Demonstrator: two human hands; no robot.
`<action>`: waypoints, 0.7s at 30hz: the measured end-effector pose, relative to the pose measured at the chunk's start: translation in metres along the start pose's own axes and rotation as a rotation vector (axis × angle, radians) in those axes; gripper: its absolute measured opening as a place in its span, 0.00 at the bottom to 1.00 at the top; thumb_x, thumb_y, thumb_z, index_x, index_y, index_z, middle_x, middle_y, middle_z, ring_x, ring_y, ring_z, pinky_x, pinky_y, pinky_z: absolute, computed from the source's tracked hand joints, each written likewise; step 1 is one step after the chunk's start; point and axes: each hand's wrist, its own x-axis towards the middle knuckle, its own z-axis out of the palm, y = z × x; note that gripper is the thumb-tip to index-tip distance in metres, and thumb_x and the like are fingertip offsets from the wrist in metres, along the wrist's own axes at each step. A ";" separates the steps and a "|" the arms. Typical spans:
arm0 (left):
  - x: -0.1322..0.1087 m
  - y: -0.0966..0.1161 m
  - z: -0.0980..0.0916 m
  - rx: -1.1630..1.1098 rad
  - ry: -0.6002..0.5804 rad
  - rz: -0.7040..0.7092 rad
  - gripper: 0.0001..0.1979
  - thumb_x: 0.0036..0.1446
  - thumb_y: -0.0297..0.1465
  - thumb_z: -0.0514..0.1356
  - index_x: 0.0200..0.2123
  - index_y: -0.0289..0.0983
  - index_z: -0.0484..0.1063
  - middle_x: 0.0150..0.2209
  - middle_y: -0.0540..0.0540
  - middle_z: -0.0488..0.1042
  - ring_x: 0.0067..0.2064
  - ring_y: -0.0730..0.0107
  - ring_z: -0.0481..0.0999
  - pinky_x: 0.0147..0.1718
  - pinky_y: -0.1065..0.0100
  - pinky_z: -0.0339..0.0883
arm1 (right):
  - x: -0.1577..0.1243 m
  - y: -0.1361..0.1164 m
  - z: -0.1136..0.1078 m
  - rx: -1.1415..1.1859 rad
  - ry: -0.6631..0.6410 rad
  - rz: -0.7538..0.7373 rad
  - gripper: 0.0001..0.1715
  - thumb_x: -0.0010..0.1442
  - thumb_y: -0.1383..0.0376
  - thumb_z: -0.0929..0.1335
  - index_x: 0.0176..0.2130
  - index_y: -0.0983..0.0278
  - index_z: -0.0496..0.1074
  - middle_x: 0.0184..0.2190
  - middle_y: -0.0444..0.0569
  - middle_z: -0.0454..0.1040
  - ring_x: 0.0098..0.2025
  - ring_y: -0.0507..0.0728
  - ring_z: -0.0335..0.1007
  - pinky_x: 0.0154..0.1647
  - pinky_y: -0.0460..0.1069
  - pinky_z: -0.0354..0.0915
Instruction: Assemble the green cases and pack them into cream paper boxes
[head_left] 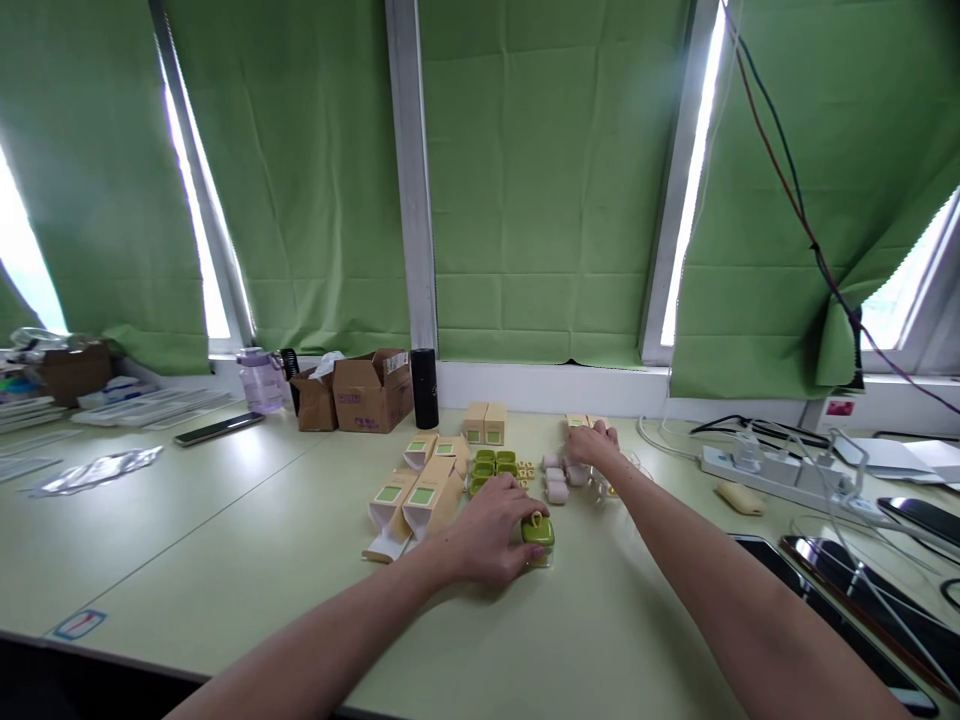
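My left hand [495, 530] is closed round a small clear container with a green lid [538, 530], which has a yellow ring on top and stands on the table. Farther off, my right hand [592, 443] has its fingers pressed together at two small beige boxes [576, 421]; whatever it grips is hidden. White rolls [556, 487] lie just left of and below that hand, and clear containers [606, 487] are partly behind the wrist. Between the hands are green lids [485, 468] in rows and small yellow rings [526, 470]. Open beige boxes [425, 497] lie left of my left hand.
Two closed beige boxes [484, 424] stand behind the lids. A black cylinder [424, 388], cardboard boxes [371, 391] and a purple bottle [261, 380] line the back left. A power strip [787, 474], cables and phones [817, 600] lie right.
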 end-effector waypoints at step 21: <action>0.016 -0.036 -0.001 -0.926 0.478 -0.424 0.32 0.65 0.60 0.55 0.51 0.39 0.78 0.47 0.39 0.83 0.55 0.51 0.79 0.52 0.55 0.69 | -0.153 -0.055 -0.042 0.267 0.702 -0.652 0.43 0.63 0.79 0.61 0.73 0.58 0.60 0.64 0.55 0.73 0.60 0.70 0.62 0.56 0.64 0.57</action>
